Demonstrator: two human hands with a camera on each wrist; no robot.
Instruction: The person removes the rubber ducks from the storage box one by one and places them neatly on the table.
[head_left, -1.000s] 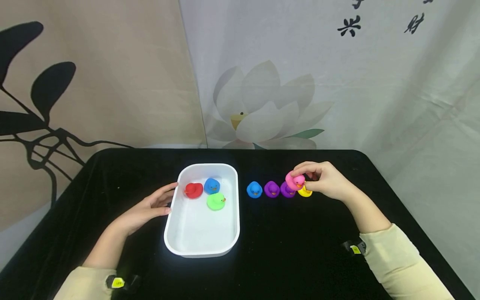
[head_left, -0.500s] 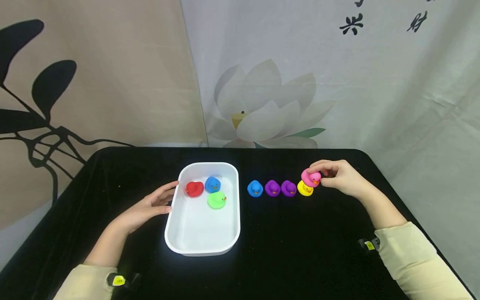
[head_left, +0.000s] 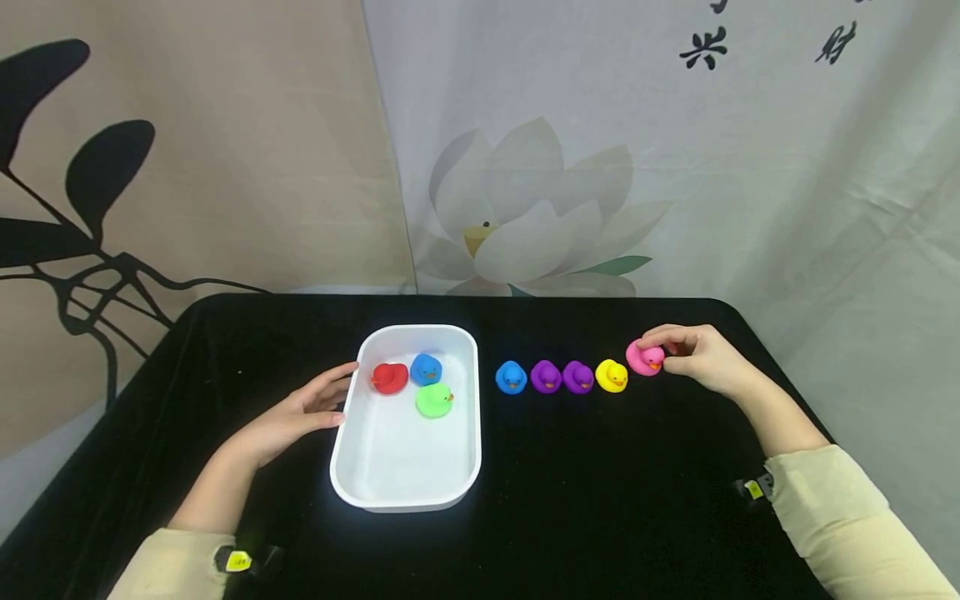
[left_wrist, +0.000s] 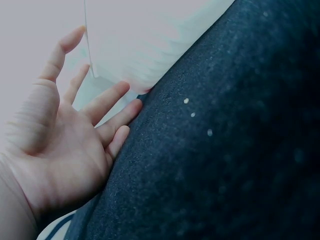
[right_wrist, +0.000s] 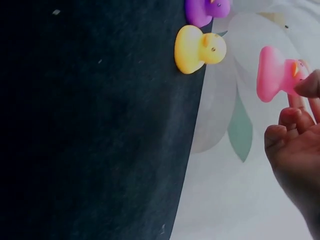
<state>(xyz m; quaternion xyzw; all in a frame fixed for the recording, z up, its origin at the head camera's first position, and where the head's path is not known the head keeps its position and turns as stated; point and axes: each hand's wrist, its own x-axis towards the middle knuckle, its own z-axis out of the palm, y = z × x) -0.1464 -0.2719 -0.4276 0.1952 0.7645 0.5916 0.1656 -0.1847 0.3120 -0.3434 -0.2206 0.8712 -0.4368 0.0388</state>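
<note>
In the head view my right hand (head_left: 701,358) pinches a pink rubber duck (head_left: 643,358) at the right end of a row of ducks. The right wrist view shows the pink duck (right_wrist: 272,75) held above the cloth between thumb and fingers. Beside it sits a yellow duck (head_left: 611,377), then two purple ducks (head_left: 578,377) and a blue duck (head_left: 512,377). My left hand (head_left: 303,417) touches the left rim of a white tray (head_left: 405,483) with extended fingers. Inside the tray lie a red duck (head_left: 390,378), another blue duck (head_left: 426,369) and a green duck (head_left: 434,401).
A black cloth (head_left: 600,517) covers the table. Behind its far edge hangs a pale curtain (head_left: 525,67) printed with a lotus and dark branches.
My right hand has carried the pink duck rightward, from above the right purple duck, past the yellow one, to the row's right side. The left hand and tray have stayed put.
</note>
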